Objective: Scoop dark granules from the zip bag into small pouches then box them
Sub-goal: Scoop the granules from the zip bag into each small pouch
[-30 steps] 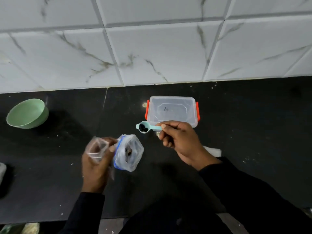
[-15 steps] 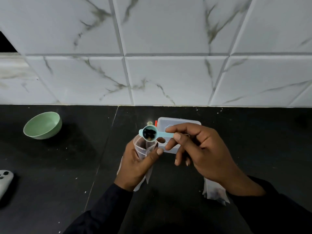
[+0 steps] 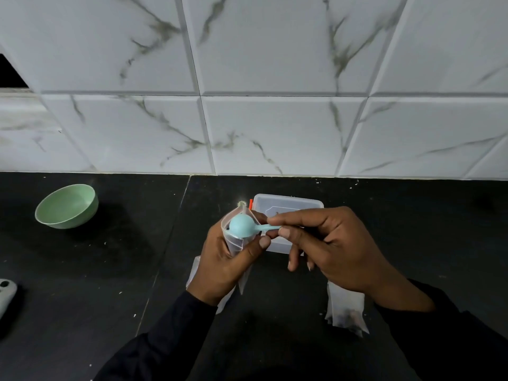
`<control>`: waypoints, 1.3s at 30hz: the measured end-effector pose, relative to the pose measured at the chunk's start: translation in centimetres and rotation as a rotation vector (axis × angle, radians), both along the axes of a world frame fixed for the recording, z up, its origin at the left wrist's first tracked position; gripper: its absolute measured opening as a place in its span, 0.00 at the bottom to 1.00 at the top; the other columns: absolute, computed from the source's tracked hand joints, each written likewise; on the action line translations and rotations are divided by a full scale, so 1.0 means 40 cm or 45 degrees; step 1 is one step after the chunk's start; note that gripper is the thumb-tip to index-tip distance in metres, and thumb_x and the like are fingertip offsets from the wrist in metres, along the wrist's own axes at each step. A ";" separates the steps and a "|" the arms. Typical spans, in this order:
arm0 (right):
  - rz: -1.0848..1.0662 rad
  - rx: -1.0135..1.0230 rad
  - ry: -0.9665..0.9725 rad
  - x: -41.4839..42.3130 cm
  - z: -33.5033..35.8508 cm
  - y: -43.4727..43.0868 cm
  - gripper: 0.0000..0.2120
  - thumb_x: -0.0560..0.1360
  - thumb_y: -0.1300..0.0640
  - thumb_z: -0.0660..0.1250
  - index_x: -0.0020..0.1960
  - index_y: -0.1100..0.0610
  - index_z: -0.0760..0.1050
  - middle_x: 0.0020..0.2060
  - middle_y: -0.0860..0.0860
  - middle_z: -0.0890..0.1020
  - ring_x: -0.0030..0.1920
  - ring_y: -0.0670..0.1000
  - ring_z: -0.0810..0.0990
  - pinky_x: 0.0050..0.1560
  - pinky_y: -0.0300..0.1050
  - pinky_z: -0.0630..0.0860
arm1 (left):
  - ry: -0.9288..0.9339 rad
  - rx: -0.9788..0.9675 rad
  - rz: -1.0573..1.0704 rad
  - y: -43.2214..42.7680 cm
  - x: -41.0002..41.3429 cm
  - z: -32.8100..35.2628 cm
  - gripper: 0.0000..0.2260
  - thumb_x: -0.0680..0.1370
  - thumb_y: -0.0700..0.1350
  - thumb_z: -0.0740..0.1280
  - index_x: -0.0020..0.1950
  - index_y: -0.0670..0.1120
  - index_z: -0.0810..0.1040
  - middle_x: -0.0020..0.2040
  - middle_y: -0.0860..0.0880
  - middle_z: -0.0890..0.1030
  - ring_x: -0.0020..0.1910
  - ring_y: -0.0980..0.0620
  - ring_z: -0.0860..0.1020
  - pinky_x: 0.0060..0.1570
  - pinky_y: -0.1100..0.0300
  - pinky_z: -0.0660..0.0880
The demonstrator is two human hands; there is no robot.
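Half a second ago the scoop (image 3: 243, 226) sat bowl-up over the pouch with dark granules showing in it. Now I have rolled it over, so its rounded teal back faces up and the granules are out of sight. My right hand (image 3: 338, 251) pinches the thin handle between thumb and forefinger, with the other fingers loosely curled below it.

My left hand (image 3: 222, 268) grips the small clear pouch (image 3: 233, 244) upright, thumb on its near face and fingers wrapped behind. The pouch mouth is open, and the upturned scoop sits right in it. I cannot tell how much has landed inside.

Just behind both hands stands the clear box (image 3: 288, 204), lid on, with an orange latch showing at its left end. My right knuckles cover its near edge.

Some clear plastic (image 3: 193, 273) shows beneath my left hand, but I cannot tell whether it is the zip bag. A clear bag (image 3: 346, 314) with dark bits at its bottom lies on the black counter (image 3: 82, 270), below my right wrist.

Well off to the left sits a green bowl (image 3: 67, 206), upright. A white gadget (image 3: 5, 294) lies at the left edge. White marbled tiles cover the wall (image 3: 275, 133) behind the counter.
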State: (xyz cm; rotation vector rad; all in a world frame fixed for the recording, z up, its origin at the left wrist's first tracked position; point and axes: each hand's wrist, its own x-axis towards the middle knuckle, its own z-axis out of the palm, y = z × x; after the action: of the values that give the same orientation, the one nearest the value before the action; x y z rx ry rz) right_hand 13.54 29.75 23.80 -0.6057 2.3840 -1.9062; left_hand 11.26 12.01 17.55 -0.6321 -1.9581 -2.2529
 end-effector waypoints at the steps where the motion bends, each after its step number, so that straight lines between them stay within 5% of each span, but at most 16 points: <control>1: -0.003 0.007 0.003 -0.001 -0.001 0.002 0.10 0.75 0.58 0.66 0.54 0.49 0.81 0.38 0.53 0.86 0.28 0.49 0.83 0.25 0.37 0.74 | 0.000 0.005 -0.003 0.001 0.000 0.003 0.16 0.72 0.55 0.73 0.49 0.44 0.79 0.44 0.46 0.81 0.45 0.45 0.79 0.47 0.54 0.76; 5: 0.002 0.051 0.067 0.000 -0.006 0.002 0.13 0.77 0.65 0.66 0.56 0.50 0.81 0.38 0.54 0.86 0.27 0.49 0.82 0.28 0.32 0.73 | 0.016 0.004 -0.023 0.004 0.001 0.015 0.12 0.73 0.56 0.73 0.50 0.50 0.80 0.45 0.49 0.81 0.46 0.47 0.79 0.47 0.55 0.76; 9: 0.035 0.078 0.131 0.004 -0.003 -0.001 0.17 0.77 0.66 0.66 0.63 0.51 0.77 0.46 0.35 0.84 0.28 0.48 0.82 0.30 0.31 0.74 | 0.054 -0.003 -0.038 0.006 0.005 0.024 0.12 0.74 0.54 0.71 0.51 0.49 0.80 0.44 0.52 0.82 0.45 0.52 0.80 0.47 0.60 0.75; 13: 0.049 0.212 0.265 0.006 -0.001 0.003 0.22 0.77 0.64 0.66 0.68 0.49 0.71 0.42 0.26 0.79 0.30 0.46 0.82 0.33 0.33 0.77 | 0.041 -0.031 -0.023 0.000 0.005 0.017 0.18 0.74 0.54 0.71 0.50 0.39 0.78 0.43 0.42 0.81 0.44 0.41 0.79 0.46 0.54 0.76; 19: 0.038 0.301 0.355 0.000 -0.008 0.013 0.15 0.77 0.64 0.67 0.61 0.52 0.79 0.43 0.30 0.81 0.32 0.44 0.83 0.34 0.35 0.79 | 0.093 -0.083 -0.038 -0.001 0.002 0.014 0.09 0.74 0.44 0.69 0.49 0.39 0.77 0.42 0.45 0.79 0.43 0.46 0.78 0.45 0.56 0.74; 21: 0.025 0.274 0.379 -0.001 -0.010 0.012 0.17 0.77 0.64 0.67 0.63 0.51 0.77 0.46 0.40 0.84 0.32 0.44 0.83 0.34 0.39 0.80 | 0.097 -0.067 -0.042 0.000 0.004 0.014 0.06 0.73 0.43 0.69 0.48 0.43 0.77 0.41 0.51 0.79 0.42 0.51 0.77 0.44 0.60 0.73; 25: -0.009 0.273 0.369 -0.005 -0.018 0.012 0.13 0.76 0.64 0.67 0.58 0.53 0.81 0.40 0.48 0.85 0.31 0.45 0.83 0.34 0.39 0.80 | 0.108 -0.090 -0.020 -0.004 0.004 0.009 0.12 0.74 0.46 0.70 0.50 0.39 0.77 0.44 0.43 0.80 0.45 0.45 0.79 0.47 0.55 0.74; 30: -0.014 -0.086 0.069 0.003 -0.018 0.006 0.15 0.78 0.61 0.64 0.62 0.49 0.76 0.45 0.51 0.86 0.27 0.51 0.82 0.30 0.39 0.77 | 0.145 -0.092 0.017 -0.010 0.010 0.017 0.09 0.74 0.57 0.70 0.53 0.59 0.79 0.44 0.60 0.81 0.45 0.60 0.79 0.46 0.68 0.73; 37: -0.060 -0.311 -0.220 -0.002 -0.002 -0.003 0.16 0.74 0.55 0.62 0.62 0.55 0.71 0.42 0.55 0.86 0.26 0.52 0.80 0.26 0.39 0.75 | 0.088 -0.116 0.041 -0.019 0.000 -0.001 0.18 0.74 0.56 0.70 0.55 0.44 0.79 0.48 0.51 0.82 0.50 0.49 0.80 0.50 0.56 0.75; 39: -0.120 -0.349 -0.257 -0.004 -0.004 -0.003 0.10 0.76 0.58 0.62 0.56 0.57 0.71 0.41 0.56 0.86 0.25 0.51 0.80 0.26 0.39 0.74 | 0.114 -0.155 0.058 -0.037 -0.009 -0.005 0.12 0.74 0.49 0.70 0.51 0.42 0.79 0.46 0.49 0.81 0.48 0.47 0.80 0.50 0.54 0.76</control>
State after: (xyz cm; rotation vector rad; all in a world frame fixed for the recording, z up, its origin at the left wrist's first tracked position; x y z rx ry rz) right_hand 13.39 29.63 23.65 -0.2953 2.0826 -2.2349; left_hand 10.88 10.54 17.36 -0.6814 -2.0566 -2.0544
